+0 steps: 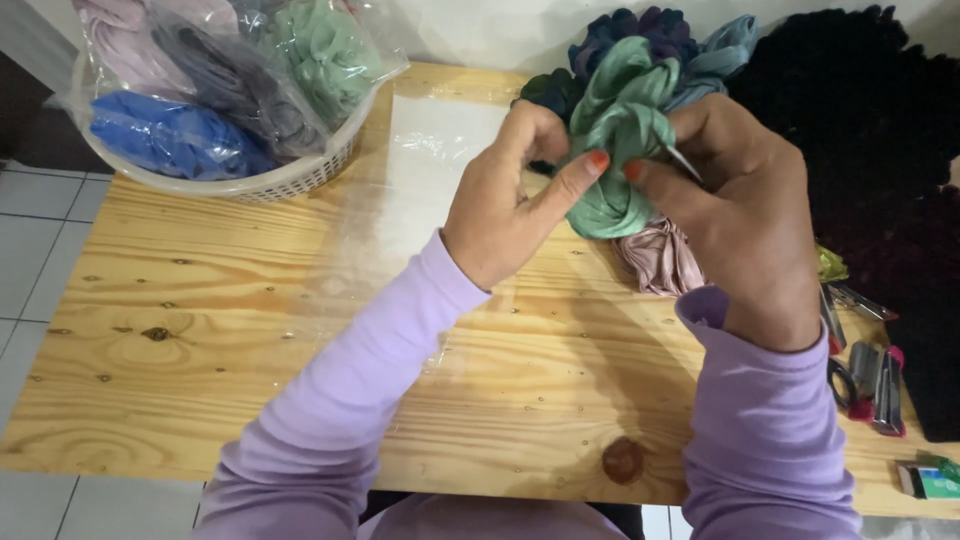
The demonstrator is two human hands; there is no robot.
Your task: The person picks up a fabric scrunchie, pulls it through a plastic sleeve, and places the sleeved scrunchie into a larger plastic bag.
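Note:
Both my hands hold a sage-green fabric scrunchie [622,130] above the wooden table [250,330]. My left hand [512,205] pinches its left side with the thumb pressed on the fabric. My right hand [745,215] grips its right side, and a thin pale needle-like tip [684,163] shows between the fingers. Behind the scrunchie lies a pile of dark blue, teal and purple scrunchies [650,40]. A pink scrunchie [660,255] rests on the table just below my hands.
A white plastic basket [270,180] at the back left holds bagged fabrics in blue, grey, pink and green. A clear plastic sheet [430,150] lies mid-table. Dark knitted fabric [880,150] covers the right side, with clips and scissors [870,380] near the right edge.

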